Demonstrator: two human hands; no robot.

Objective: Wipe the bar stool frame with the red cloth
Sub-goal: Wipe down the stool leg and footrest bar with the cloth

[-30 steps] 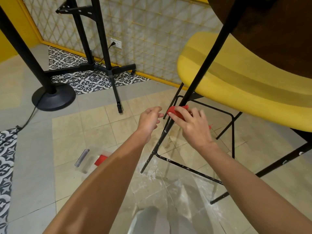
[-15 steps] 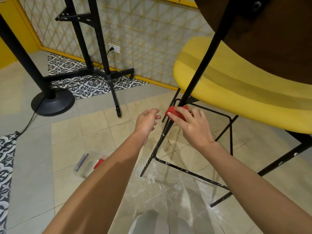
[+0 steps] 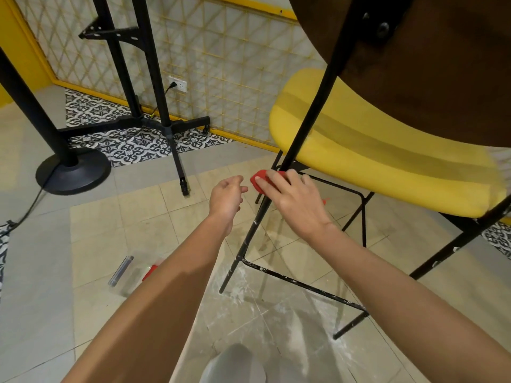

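A bar stool with a dark brown round seat at the top right has a black metal frame leg (image 3: pixel 302 123) slanting down to the floor, joined low down by a paint-flecked footrest bar (image 3: pixel 298 284). My right hand (image 3: pixel 293 201) grips the red cloth (image 3: pixel 258 179) wrapped round that leg, about halfway up. A small corner of cloth sticks out to the right of the hand. My left hand (image 3: pixel 228 196) hovers just left of the leg with fingers loosely curled, holding nothing and not touching the frame.
A yellow chair seat (image 3: pixel 387 150) stands right behind the stool leg. A black tripod stand (image 3: pixel 166 125) and a round black pole base (image 3: pixel 73 171) are at the left. A clear plastic package (image 3: pixel 132 272) with something red lies on the tiled floor.
My right hand with the red cloth has slid slightly up the leg. The left hand stays beside it; the camera view has shifted a little.
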